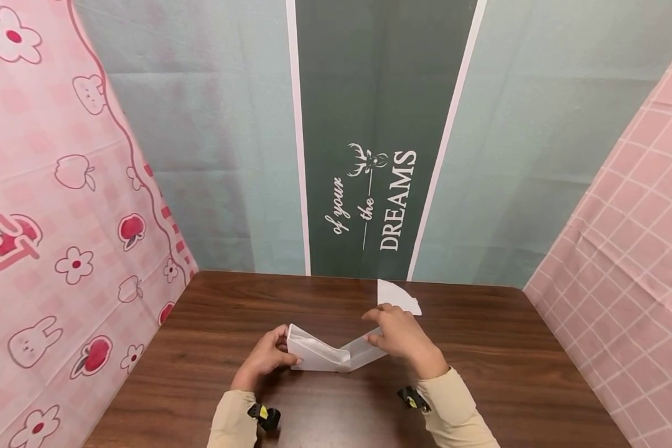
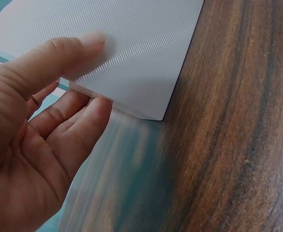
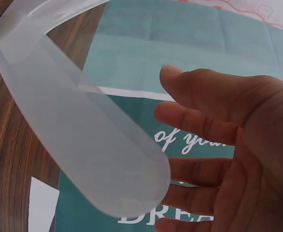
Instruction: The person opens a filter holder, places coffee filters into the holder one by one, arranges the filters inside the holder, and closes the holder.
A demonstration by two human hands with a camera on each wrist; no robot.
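Note:
A white plastic case (image 1: 316,354) stands on edge on the table, its translucent flap (image 3: 98,130) swung out to the right. My left hand (image 1: 267,356) grips the case's left end. In the left wrist view, the thumb lies on the finely ribbed white face (image 2: 136,53) and the fingertips are at its edge. Over the flap's far end is my right hand (image 1: 401,337), thumb and fingers spread apart. From the right wrist, some fingertips pass behind the flap's rounded end; whether they touch it I cannot tell. The inside of the case is mostly hidden.
A white paper-like piece (image 1: 394,297) with a curved side lies near the table's back edge, beyond my right hand. The brown wooden table (image 1: 481,348) is enclosed by a green printed cloth (image 1: 381,93) behind and pink cloths at both sides.

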